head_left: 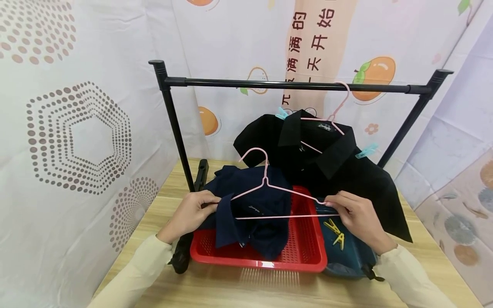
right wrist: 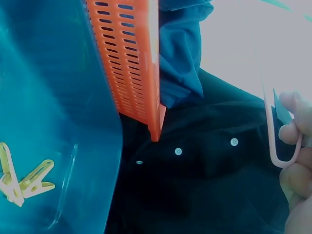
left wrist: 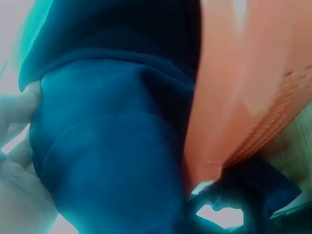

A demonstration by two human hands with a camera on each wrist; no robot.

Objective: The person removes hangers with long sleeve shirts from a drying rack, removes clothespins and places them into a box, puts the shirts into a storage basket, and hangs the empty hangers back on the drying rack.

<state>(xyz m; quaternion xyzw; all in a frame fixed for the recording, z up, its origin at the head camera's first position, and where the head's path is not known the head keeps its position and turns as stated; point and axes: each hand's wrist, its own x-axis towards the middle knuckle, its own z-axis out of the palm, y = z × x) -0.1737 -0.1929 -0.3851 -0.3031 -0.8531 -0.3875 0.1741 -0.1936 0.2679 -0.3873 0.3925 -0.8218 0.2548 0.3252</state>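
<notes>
A navy shirt (head_left: 250, 231) lies partly in the red basket (head_left: 265, 264), its collar toward the front. The left end of a pink hanger (head_left: 265, 182) runs inside the shirt's neck, its hook pointing up. My left hand (head_left: 196, 214) pinches the shirt at the shoulder beside the collar; the hanger's left tip is hidden in the cloth. In the left wrist view, thumb and fingers (left wrist: 22, 109) grip the navy cloth. My right hand (head_left: 354, 218) pinches the hanger's bare right end, whose pink bend (right wrist: 282, 158) shows between the fingertips in the right wrist view.
A black shirt (head_left: 327, 158) hangs by another pink hanger from the black rack bar (head_left: 246, 84), with light blue clips (head_left: 366, 151) at its shoulders. Right of the basket is a blue bin (head_left: 346, 261) holding yellow clothespins (head_left: 336, 234). The rack's posts stand on both sides.
</notes>
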